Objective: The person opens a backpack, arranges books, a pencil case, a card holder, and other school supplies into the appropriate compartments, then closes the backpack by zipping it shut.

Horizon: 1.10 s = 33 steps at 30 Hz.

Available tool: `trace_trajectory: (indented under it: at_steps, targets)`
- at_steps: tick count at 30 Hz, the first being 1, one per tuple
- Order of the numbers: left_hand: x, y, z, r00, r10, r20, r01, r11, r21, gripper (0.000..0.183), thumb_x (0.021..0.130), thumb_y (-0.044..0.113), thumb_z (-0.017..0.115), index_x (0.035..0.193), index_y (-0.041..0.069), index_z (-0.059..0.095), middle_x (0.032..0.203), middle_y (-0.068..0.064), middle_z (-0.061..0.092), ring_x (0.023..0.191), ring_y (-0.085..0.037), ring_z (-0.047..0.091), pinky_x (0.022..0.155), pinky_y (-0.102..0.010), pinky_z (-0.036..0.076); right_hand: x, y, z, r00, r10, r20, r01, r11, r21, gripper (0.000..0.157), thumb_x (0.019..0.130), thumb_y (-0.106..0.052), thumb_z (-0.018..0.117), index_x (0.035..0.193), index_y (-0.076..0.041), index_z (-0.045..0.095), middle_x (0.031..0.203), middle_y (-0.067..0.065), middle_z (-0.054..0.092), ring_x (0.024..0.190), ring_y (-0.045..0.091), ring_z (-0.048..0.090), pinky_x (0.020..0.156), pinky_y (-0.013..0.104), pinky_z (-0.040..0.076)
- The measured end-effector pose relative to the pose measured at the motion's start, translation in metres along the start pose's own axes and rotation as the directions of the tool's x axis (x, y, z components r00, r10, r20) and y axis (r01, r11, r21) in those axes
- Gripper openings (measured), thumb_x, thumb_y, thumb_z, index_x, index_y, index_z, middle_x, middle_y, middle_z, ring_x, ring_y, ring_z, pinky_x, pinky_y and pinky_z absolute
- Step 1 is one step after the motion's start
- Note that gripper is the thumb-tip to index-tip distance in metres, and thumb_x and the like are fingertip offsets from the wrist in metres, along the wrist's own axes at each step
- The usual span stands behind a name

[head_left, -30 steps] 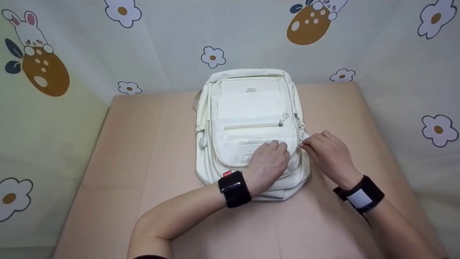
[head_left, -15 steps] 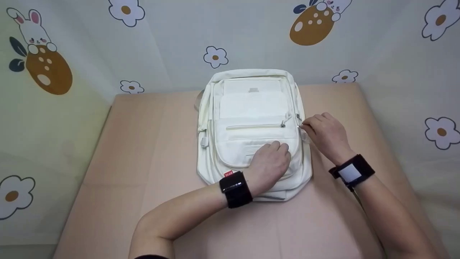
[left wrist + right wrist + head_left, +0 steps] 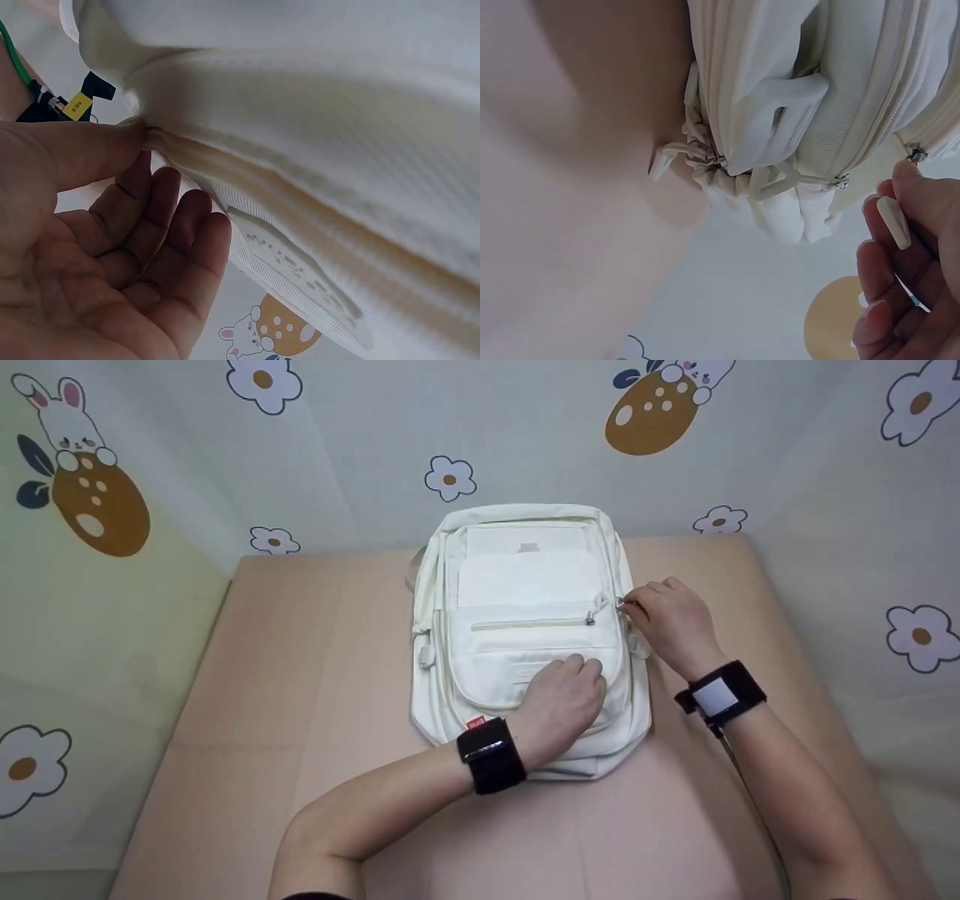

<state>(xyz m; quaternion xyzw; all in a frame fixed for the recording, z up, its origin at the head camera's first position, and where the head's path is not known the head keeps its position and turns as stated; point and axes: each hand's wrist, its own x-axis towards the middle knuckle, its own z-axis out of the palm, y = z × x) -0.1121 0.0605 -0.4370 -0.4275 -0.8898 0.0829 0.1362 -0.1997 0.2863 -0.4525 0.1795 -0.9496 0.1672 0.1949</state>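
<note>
A cream backpack (image 3: 529, 577) lies front side up on the table. In the head view my left hand (image 3: 562, 705) rests over its lower front. The left wrist view shows that hand's thumb and index finger (image 3: 135, 169) pinching the fabric beside a seam, with the other fingers loosely bent. At the bag's right edge is my right hand (image 3: 671, 622). It pinches a zipper pull (image 3: 894, 223), whose metal slider (image 3: 916, 153) sits just past the fingertips in the right wrist view. The slider's track is partly hidden by the hand.
A pale side buckle (image 3: 780, 124) and other zipper pulls (image 3: 776, 182) hang along the bag's side. A short front zipper (image 3: 532, 624) crosses the pocket. The tan table (image 3: 300, 660) extends around the bag, with a patterned curtain (image 3: 360, 450) behind it.
My right hand has moved up along the bag's right edge, away from me, with the zipper pull. The left hand has kept its place on the lower front.
</note>
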Motion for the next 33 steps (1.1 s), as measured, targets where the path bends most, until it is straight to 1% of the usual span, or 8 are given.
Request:
trace_trajectory:
  at_steps: [8,14,19,21,23,26,30,33]
  targets:
    - [0.000,0.000,0.001,1.000,0.017,-0.024,-0.017,1.000,-0.007,0.009,0.093,0.011,0.062,0.099,0.014,0.068,0.097,0.000,0.057,0.087,-0.016,0.053,0.068,-0.028,0.047,-0.007,0.003,0.002,1.000,0.010,0.000,-0.010,0.999,0.036,0.014,0.096,-0.012,0.072,0.107,-0.004,0.075,0.097,0.013,0.074,0.085,0.030,0.062,0.072,0.043,0.049]
    - [0.001,0.001,0.001,0.998,0.010,-0.058,-0.011,1.000,-0.015,0.007,0.092,0.012,0.063,0.098,0.015,0.066,0.096,0.001,0.057,0.086,-0.017,0.053,0.067,-0.027,0.045,-0.013,0.006,-0.004,0.996,0.074,-0.043,-0.074,0.997,0.009,0.020,0.096,-0.010,0.070,0.115,-0.004,0.074,0.102,0.014,0.072,0.090,0.033,0.063,0.073,0.046,0.051]
    - [-0.004,-0.009,-0.007,0.992,-0.022,-0.121,0.010,0.995,-0.099,0.005,0.093,0.013,0.063,0.097,0.015,0.062,0.095,0.001,0.056,0.083,-0.017,0.052,0.065,-0.028,0.044,-0.021,0.013,-0.011,0.994,0.080,-0.071,-0.080,0.997,0.007,0.024,0.096,-0.012,0.071,0.117,-0.003,0.073,0.108,0.016,0.072,0.098,0.037,0.063,0.080,0.051,0.052]
    - [-0.009,-0.022,-0.010,0.987,-0.059,-0.151,0.034,0.986,-0.164,0.006,0.096,0.017,0.064,0.102,0.014,0.063,0.102,-0.001,0.059,0.089,-0.018,0.055,0.069,-0.028,0.047,-0.026,0.016,-0.013,0.994,0.083,-0.074,-0.083,0.997,0.002,0.025,0.096,-0.013,0.072,0.118,-0.002,0.072,0.112,0.018,0.071,0.102,0.039,0.063,0.084,0.054,0.051]
    - [-0.017,-0.039,-0.011,0.979,-0.117,-0.165,0.075,0.967,-0.242,0.017,0.099,0.023,0.063,0.112,0.013,0.064,0.115,-0.005,0.063,0.100,-0.021,0.059,0.082,-0.031,0.051,-0.032,0.020,-0.016,0.993,0.094,-0.070,-0.095,0.996,-0.005,0.027,0.096,-0.014,0.072,0.120,-0.002,0.071,0.116,0.020,0.070,0.107,0.041,0.061,0.088,0.057,0.049]
    - [-0.037,-0.074,-0.006,0.963,-0.218,-0.159,0.158,0.933,-0.323,0.038,0.101,0.030,0.064,0.133,0.011,0.061,0.137,-0.013,0.059,0.123,-0.029,0.056,0.104,-0.042,0.046,-0.041,0.029,-0.021,0.992,0.115,-0.060,-0.117,0.993,-0.029,0.031,0.096,-0.016,0.072,0.123,-0.001,0.069,0.122,0.022,0.067,0.115,0.044,0.059,0.096,0.061,0.045]
    - [-0.073,-0.128,0.013,0.928,-0.363,-0.084,0.317,0.888,-0.333,0.054,0.102,0.031,0.062,0.151,0.013,0.048,0.153,-0.019,0.046,0.139,-0.038,0.043,0.117,-0.055,0.028,-0.055,0.043,-0.029,0.987,0.158,-0.026,-0.159,0.985,-0.066,0.039,0.098,-0.022,0.070,0.130,0.000,0.065,0.133,0.024,0.061,0.124,0.047,0.052,0.104,0.064,0.038]
    - [-0.103,-0.167,0.031,0.882,-0.471,0.021,0.454,0.836,-0.307,0.062,0.102,0.037,0.060,0.157,0.016,0.040,0.160,-0.018,0.036,0.146,-0.041,0.033,0.121,-0.059,0.015,-0.064,0.054,-0.034,0.978,0.206,0.029,-0.202,0.974,-0.099,0.048,0.102,-0.031,0.065,0.138,0.000,0.059,0.142,0.026,0.054,0.131,0.049,0.045,0.109,0.065,0.032]
